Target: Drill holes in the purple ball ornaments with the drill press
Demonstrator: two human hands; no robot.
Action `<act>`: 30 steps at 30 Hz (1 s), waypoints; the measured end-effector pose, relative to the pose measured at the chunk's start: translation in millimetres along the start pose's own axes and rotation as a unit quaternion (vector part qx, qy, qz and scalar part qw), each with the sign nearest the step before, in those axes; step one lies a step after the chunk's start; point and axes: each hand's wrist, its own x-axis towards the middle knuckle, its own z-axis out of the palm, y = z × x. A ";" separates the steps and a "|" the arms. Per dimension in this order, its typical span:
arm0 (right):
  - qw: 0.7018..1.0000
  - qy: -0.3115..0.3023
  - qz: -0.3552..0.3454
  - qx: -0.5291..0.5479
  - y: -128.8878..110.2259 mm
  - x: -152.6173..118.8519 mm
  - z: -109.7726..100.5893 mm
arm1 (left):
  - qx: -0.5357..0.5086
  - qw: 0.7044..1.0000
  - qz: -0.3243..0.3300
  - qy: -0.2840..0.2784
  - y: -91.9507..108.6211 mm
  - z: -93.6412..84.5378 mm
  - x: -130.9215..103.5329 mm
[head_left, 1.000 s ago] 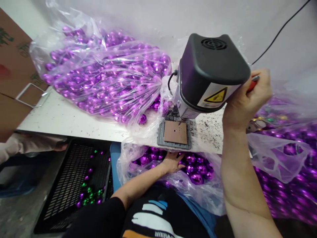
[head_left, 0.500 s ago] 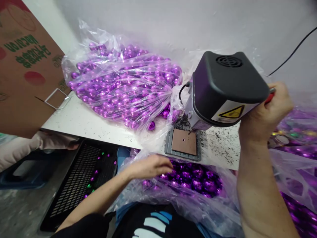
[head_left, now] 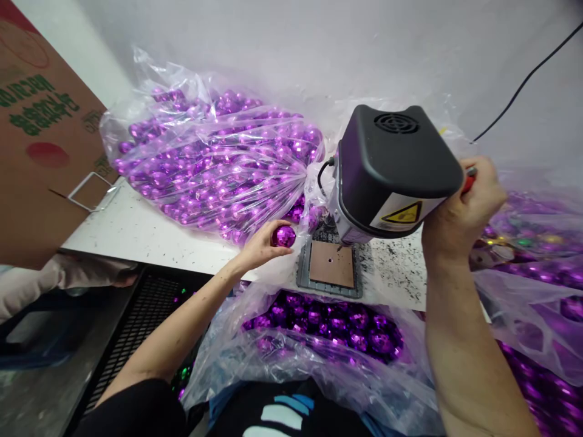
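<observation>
My left hand (head_left: 262, 246) is closed on a shiny purple disco-ball ornament (head_left: 283, 235), thumb and fingers curved round its left side. It is just above the white table, left of a brown square plate (head_left: 331, 262) with a small hole in its middle. That plate lies on the grey base (head_left: 358, 285) of a black-housed bench machine (head_left: 401, 164) with a yellow warning label. At the machine's right side my right hand (head_left: 476, 194) is wrapped round a lever handle with a red part (head_left: 469, 180). An open plastic bag of purple balls (head_left: 341, 321) rests at my lap.
A tied clear bag of purple balls (head_left: 218, 164) lies behind on the white table (head_left: 155, 227). Left stands a cardboard box (head_left: 40, 158); below is a black crate (head_left: 132, 321). Another person's leg (head_left: 50, 285) shows there. More bagged balls (head_left: 542, 388) are at right.
My left hand has moved up from the open bag at my lap to the table and now holds a purple ball. My right hand stays on the handle. The view has shifted slightly.
</observation>
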 end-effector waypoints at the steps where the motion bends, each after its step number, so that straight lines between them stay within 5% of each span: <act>1: 1.000 0.003 -0.002 -0.001 -0.5 -0.1 0.4 | -0.096 0.995 -0.007 -0.018 7.0 2.1 -5.9; 5: 1.000 -0.002 -0.006 -0.002 -3.4 -0.1 0.3 | -0.318 0.942 -0.045 -0.095 26.1 24.9 -25.7; 10: 1.000 -0.017 -0.006 0.001 -5.2 -0.6 -2.0 | -0.359 0.919 -0.079 -0.140 25.3 64.6 -28.4; 14: 1.000 -0.020 -0.007 0.005 -5.3 -1.6 -2.1 | -0.318 0.941 -0.082 -0.084 20.3 88.1 -19.6; 20: 1.000 -0.020 -0.005 -0.003 -7.0 -2.3 -1.6 | -0.113 0.993 0.009 0.043 24.2 108.1 -0.4; 30: 1.000 -0.024 -0.009 -0.003 -7.3 -1.7 -2.1 | 0.039 0.992 0.085 0.081 26.3 131.2 14.7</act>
